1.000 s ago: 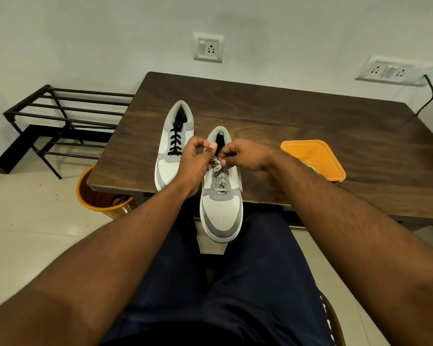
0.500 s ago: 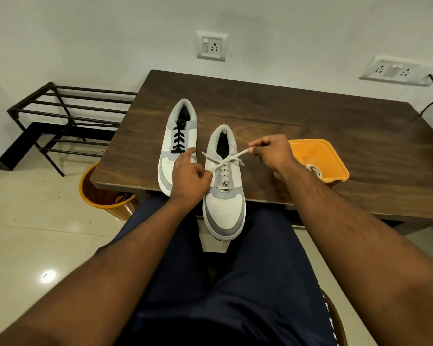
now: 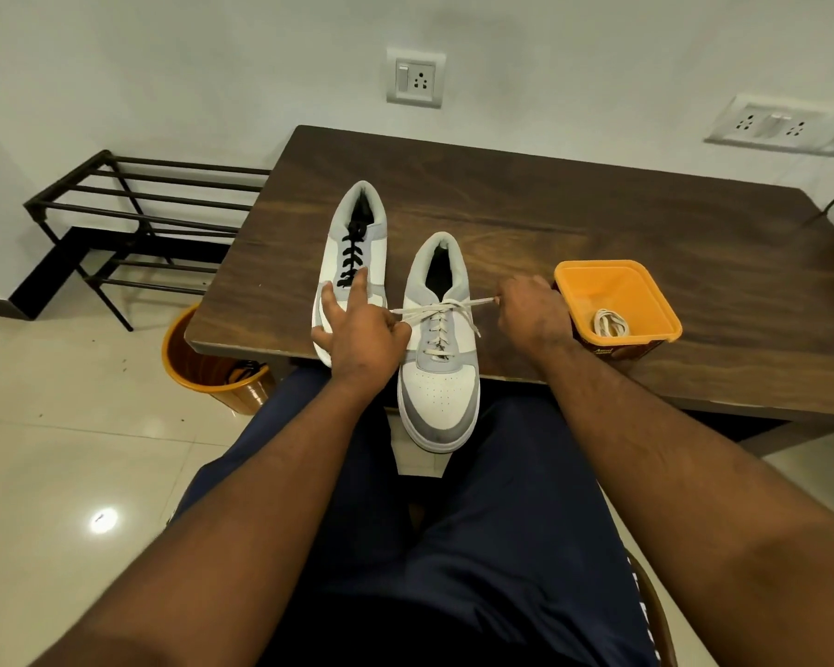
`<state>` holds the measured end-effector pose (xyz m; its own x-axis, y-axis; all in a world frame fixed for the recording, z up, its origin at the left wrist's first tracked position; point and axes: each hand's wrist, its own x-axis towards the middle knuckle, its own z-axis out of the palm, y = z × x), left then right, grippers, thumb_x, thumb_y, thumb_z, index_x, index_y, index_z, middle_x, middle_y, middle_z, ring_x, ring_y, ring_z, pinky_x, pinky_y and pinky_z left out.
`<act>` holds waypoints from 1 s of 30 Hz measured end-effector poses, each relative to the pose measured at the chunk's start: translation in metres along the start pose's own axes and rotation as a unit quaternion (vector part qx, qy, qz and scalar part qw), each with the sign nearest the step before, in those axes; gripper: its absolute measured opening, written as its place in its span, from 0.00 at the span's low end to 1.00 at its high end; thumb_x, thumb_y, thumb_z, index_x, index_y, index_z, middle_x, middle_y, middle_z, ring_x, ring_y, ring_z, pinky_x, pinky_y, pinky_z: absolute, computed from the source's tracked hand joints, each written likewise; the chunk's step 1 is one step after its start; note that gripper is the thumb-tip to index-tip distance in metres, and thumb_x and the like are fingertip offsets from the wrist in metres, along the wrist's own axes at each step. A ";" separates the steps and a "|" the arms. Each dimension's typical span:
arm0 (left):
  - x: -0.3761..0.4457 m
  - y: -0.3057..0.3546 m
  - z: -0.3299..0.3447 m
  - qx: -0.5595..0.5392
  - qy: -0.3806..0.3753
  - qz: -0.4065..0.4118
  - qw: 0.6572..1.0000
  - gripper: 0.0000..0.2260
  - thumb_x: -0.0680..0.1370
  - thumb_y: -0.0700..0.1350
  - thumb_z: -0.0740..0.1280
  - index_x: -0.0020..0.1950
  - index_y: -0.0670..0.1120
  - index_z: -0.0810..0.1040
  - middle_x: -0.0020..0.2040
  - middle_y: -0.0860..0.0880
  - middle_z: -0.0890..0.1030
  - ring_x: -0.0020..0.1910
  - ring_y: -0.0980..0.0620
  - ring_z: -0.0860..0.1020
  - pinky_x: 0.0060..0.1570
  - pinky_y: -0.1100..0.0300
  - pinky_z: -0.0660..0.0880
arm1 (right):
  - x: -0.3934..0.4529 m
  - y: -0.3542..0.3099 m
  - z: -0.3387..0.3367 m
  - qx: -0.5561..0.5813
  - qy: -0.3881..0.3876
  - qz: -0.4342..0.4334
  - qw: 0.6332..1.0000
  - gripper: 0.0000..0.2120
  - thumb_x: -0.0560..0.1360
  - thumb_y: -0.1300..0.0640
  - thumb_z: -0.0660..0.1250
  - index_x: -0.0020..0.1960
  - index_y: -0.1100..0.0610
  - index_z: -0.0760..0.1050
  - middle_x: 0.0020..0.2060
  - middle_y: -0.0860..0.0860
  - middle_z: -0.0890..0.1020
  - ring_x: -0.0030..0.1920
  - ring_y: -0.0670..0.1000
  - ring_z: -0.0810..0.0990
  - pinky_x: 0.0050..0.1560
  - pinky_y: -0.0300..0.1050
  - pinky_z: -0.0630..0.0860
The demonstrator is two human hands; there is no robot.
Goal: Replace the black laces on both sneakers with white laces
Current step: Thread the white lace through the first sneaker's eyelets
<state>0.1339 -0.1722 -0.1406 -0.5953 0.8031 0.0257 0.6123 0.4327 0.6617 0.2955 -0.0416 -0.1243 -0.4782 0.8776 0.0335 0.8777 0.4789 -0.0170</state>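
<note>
Two white and grey sneakers lie on the dark wooden table [image 3: 598,209]. The left sneaker [image 3: 357,243] carries black laces [image 3: 351,255]. The right sneaker [image 3: 439,377] juts over the table's near edge and is threaded with a white lace [image 3: 436,324]. My left hand [image 3: 362,334] pinches the lace's left end beside the shoe, with two fingers stretched over the left sneaker. My right hand [image 3: 533,312] pinches the right end and holds it taut to the right. A second white lace [image 3: 610,324] lies coiled in the orange tub [image 3: 646,291].
An orange bin [image 3: 203,363] stands on the floor under the table's left corner, with something dark inside. A black metal rack [image 3: 131,219] stands against the wall at the left. Wall sockets [image 3: 415,77] sit above the table. My legs are below the near edge.
My hands were together over the right sneaker's top eyelets. They have drawn apart, each pulling a lace end outward, so the white lace now stretches taut across the shoe.
</note>
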 end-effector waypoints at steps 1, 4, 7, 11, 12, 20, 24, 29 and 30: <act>0.000 -0.002 -0.002 0.006 -0.010 0.003 1.000 0.04 0.77 0.45 0.68 0.48 0.45 0.80 0.77 0.51 0.64 0.79 0.44 0.42 0.69 0.34 0.53 | 0.000 0.000 0.001 0.013 -0.010 0.011 1.000 0.10 0.78 0.61 0.60 0.56 0.59 0.76 0.53 0.57 0.79 0.54 0.57 0.76 0.50 0.53 0.76; 0.003 -0.008 -0.001 0.010 -0.026 -0.009 1.000 0.15 0.77 0.45 0.68 0.62 0.42 0.79 0.74 0.49 0.69 0.78 0.44 0.40 0.69 0.33 0.51 | -0.003 -0.003 0.005 0.085 -0.036 0.057 0.994 0.08 0.78 0.60 0.61 0.52 0.57 0.79 0.50 0.56 0.81 0.49 0.56 0.79 0.46 0.48 0.76; -0.001 -0.014 -0.001 0.094 -0.030 0.028 0.995 0.10 0.79 0.52 0.65 0.47 0.49 0.84 0.80 0.51 0.55 0.78 0.43 0.41 0.70 0.34 0.49 | -0.009 -0.006 0.015 0.171 -0.031 0.105 0.979 0.08 0.80 0.57 0.59 0.51 0.54 0.77 0.49 0.53 0.81 0.46 0.54 0.78 0.44 0.47 0.75; -0.016 -0.026 0.004 0.062 0.058 0.078 0.993 0.18 0.77 0.59 0.61 0.51 0.50 0.84 0.71 0.48 0.70 0.72 0.45 0.63 0.67 0.44 0.55 | -0.030 -0.016 0.023 0.405 -0.007 0.228 0.885 0.17 0.78 0.47 0.65 0.64 0.51 0.70 0.56 0.53 0.79 0.53 0.54 0.78 0.54 0.55 0.78; -0.018 -0.027 0.006 0.034 0.076 0.074 0.994 0.18 0.76 0.58 0.60 0.52 0.49 0.84 0.66 0.48 0.74 0.67 0.46 0.68 0.64 0.47 0.58 | -0.039 -0.021 0.023 0.439 -0.008 0.247 0.864 0.23 0.76 0.46 0.67 0.68 0.51 0.67 0.58 0.53 0.78 0.56 0.54 0.78 0.57 0.56 0.77; -0.004 -0.025 0.017 -0.038 0.093 0.054 0.993 0.14 0.77 0.37 0.64 0.61 0.45 0.79 0.59 0.44 0.78 0.59 0.43 0.74 0.58 0.50 0.67 | -0.083 -0.101 0.048 0.301 -0.085 0.214 0.925 0.54 0.64 0.32 0.72 0.76 0.44 0.42 0.75 0.58 0.57 0.71 0.65 0.63 0.65 0.65 0.67; 0.010 -0.020 0.019 -0.027 0.046 0.119 0.991 0.18 0.77 0.34 0.61 0.67 0.42 0.76 0.58 0.41 0.78 0.58 0.42 0.75 0.59 0.49 0.71 | -0.078 -0.106 0.055 0.236 -0.065 0.208 0.947 0.55 0.64 0.29 0.70 0.77 0.45 0.40 0.74 0.60 0.55 0.69 0.66 0.63 0.61 0.64 0.70; 0.020 -0.007 0.032 -0.063 -0.041 0.114 0.991 0.19 0.80 0.34 0.58 0.70 0.41 0.74 0.63 0.41 0.77 0.63 0.45 0.74 0.61 0.59 0.68 | -0.069 -0.094 0.055 0.260 -0.005 0.162 0.952 0.49 0.69 0.32 0.68 0.78 0.47 0.44 0.68 0.58 0.65 0.63 0.62 0.71 0.55 0.58 0.75; 0.023 -0.004 0.033 -0.088 -0.038 0.105 0.990 0.19 0.80 0.34 0.58 0.69 0.41 0.74 0.64 0.42 0.77 0.63 0.46 0.74 0.62 0.62 0.67 | -0.065 -0.090 0.053 0.270 0.000 0.160 0.950 0.48 0.69 0.33 0.68 0.78 0.47 0.45 0.68 0.58 0.66 0.62 0.63 0.72 0.54 0.57 0.74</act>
<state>0.1354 -0.1417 -0.1674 -0.4197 0.8990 0.1252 0.6139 0.1795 0.7687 0.2457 -0.1412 -0.1779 -0.1904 0.9799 -0.0601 0.8342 0.1292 -0.5362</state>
